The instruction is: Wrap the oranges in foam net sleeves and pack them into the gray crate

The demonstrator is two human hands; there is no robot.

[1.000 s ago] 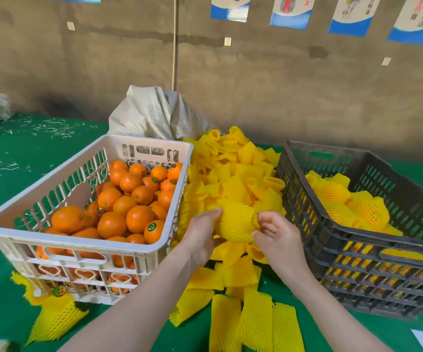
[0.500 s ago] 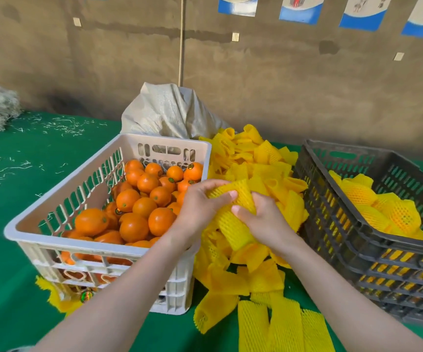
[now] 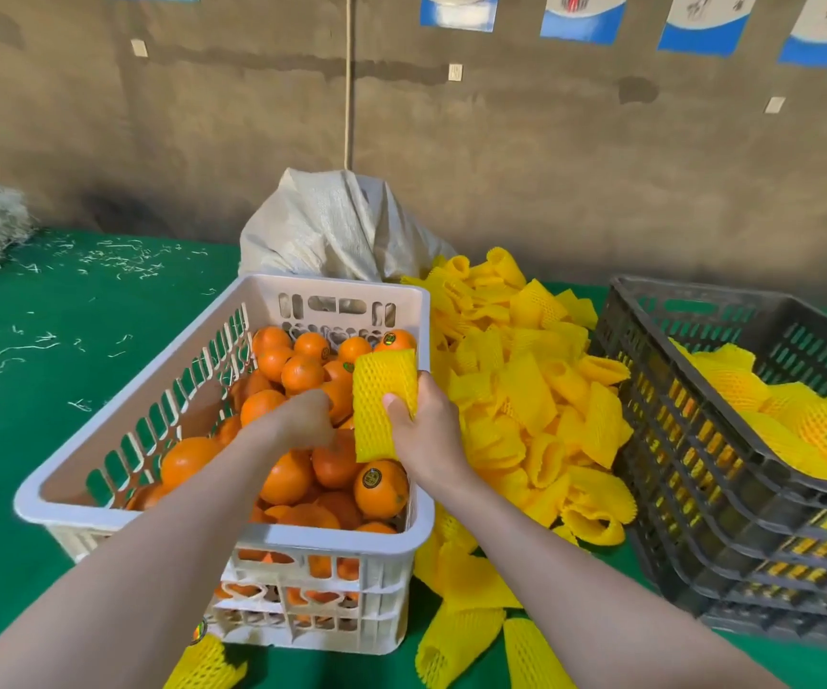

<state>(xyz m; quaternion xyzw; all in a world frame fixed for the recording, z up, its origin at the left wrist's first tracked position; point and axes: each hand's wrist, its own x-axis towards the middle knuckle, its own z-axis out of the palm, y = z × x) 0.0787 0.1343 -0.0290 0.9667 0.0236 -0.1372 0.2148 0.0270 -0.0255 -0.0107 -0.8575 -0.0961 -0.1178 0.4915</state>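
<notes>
A white crate (image 3: 103, 509) on the left holds several bare oranges (image 3: 381, 489). My right hand (image 3: 426, 440) grips a flat yellow foam net sleeve (image 3: 381, 395) above the crate's right side. My left hand (image 3: 307, 420) reaches down among the oranges in the crate's middle; its fingers are hidden behind the hand, so whether they hold a fruit cannot be seen. A loose pile of yellow sleeves (image 3: 525, 390) lies between the crates. The gray crate (image 3: 699, 489) on the right holds several sleeved oranges (image 3: 809, 420).
A white woven sack (image 3: 336, 226) stands behind the white crate against the wall. More sleeves (image 3: 456, 639) lie on the green table cover (image 3: 28, 390) near the front edge. Pale shreds are scattered at the far left.
Both hands have moved left from the sleeve pile to over the white crate. My left hand let go of the sleeve and dropped among the oranges; my right hand kept the sleeve.
</notes>
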